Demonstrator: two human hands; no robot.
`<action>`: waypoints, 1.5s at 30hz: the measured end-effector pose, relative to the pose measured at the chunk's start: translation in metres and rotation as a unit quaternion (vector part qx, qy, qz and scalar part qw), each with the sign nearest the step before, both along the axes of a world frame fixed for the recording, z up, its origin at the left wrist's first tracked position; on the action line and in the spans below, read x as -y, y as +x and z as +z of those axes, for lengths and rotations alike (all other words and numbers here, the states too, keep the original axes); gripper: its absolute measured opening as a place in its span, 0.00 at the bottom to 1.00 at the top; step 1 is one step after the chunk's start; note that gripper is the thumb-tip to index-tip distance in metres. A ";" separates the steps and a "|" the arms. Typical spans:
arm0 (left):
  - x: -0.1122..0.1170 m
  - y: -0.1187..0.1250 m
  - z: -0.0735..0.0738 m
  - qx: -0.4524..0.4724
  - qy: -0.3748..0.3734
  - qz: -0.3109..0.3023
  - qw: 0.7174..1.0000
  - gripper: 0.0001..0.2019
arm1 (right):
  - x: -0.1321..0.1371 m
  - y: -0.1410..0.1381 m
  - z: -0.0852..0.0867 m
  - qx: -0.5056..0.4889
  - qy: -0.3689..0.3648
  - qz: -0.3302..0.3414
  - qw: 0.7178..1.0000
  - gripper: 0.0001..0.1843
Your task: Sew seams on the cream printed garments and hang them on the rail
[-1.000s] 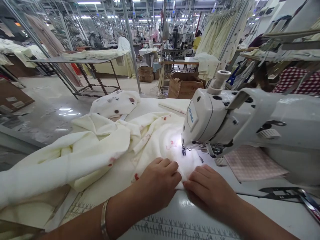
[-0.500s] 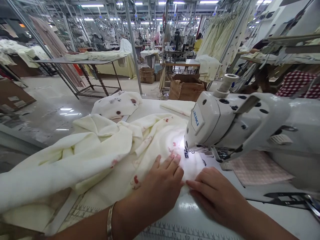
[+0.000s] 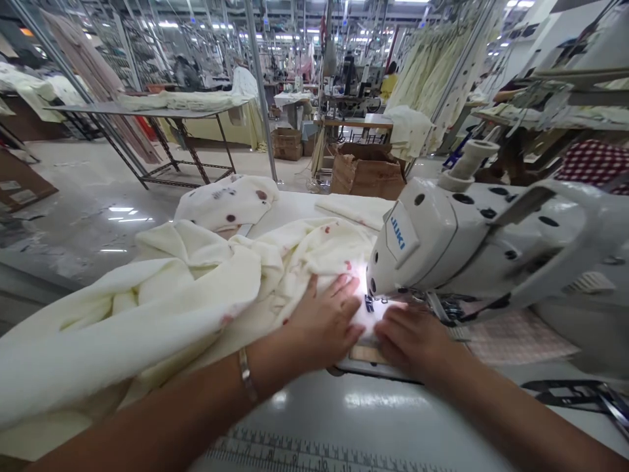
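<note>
A cream printed fabric (image 3: 236,275) lies bunched across the table, its right end under the lit needle area of a white sewing machine (image 3: 427,236). My left hand (image 3: 327,321), with a bracelet at the wrist, rests flat on the cloth, fingers spread, just left of the presser foot (image 3: 369,303). Close to the foot on its other side, my right hand (image 3: 413,337) has its fingers curled together at the fabric's edge; the fingertips are partly hidden. The needle itself cannot be made out.
Black-handled scissors (image 3: 565,393) and pink checked cloth (image 3: 515,337) lie at the right. A ruler strip (image 3: 319,455) runs along the front edge. Behind the machine table are a cardboard box (image 3: 366,172) and a metal-legged table (image 3: 171,113).
Both hands have moved forward with the fabric, up beside the presser foot. The cloth has slid off part of the front ruler, and a machine plate edge now shows between the hands.
</note>
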State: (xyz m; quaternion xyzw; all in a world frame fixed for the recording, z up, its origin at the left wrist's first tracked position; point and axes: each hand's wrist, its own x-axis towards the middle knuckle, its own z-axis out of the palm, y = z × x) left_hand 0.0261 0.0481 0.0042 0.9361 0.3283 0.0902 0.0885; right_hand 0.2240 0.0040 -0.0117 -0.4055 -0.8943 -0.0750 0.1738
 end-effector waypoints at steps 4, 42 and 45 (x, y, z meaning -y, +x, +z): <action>-0.018 0.002 -0.001 0.014 -0.013 -0.012 1.000 0.20 | -0.011 0.002 -0.004 0.002 -0.008 -0.020 1.000 0.09; -0.024 0.009 -0.009 0.138 0.046 -0.114 0.983 0.11 | -0.001 0.030 -0.017 -0.099 -0.044 -0.176 0.978 0.14; -0.039 0.014 0.002 0.074 0.053 -0.098 0.991 0.11 | -0.006 0.034 -0.027 -0.066 -0.028 -0.190 0.979 0.15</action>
